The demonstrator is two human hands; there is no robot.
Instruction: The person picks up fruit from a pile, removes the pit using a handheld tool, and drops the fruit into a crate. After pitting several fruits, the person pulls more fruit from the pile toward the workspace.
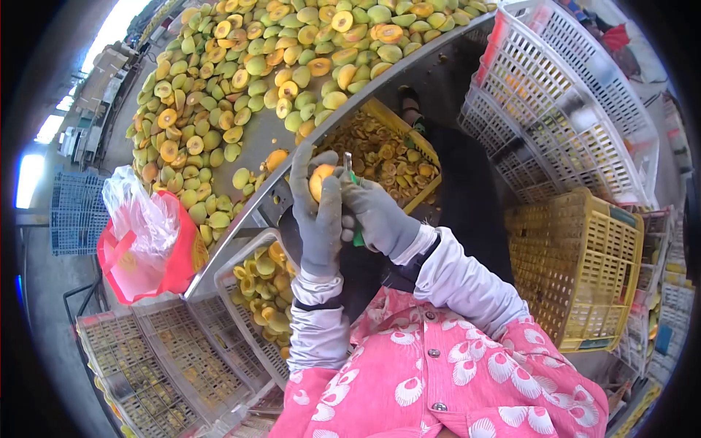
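Observation:
My left hand [315,208], in a grey glove, grips an orange-fleshed stone fruit [320,180] between thumb and fingers. My right hand [380,215], also gloved, is closed around a small green-handled knife [348,166], its short metal blade pointing up close beside the fruit. Both hands are together over the table's metal edge [332,120]. Beyond them, halved green-and-yellow fruit [241,80] lies heaped on the table, many cut faces up. Below the hands is a yellow crate [429,191] of brownish fruit scraps. A white crate [232,281] of yellow-green fruit pieces stands left of my lap.
A red bag with clear plastic [150,241] sits at the table's left corner. White baskets [562,102] and a yellow crate [577,270] stand on the right. Further crates [161,358] are at lower left, with a blue crate [73,212] behind.

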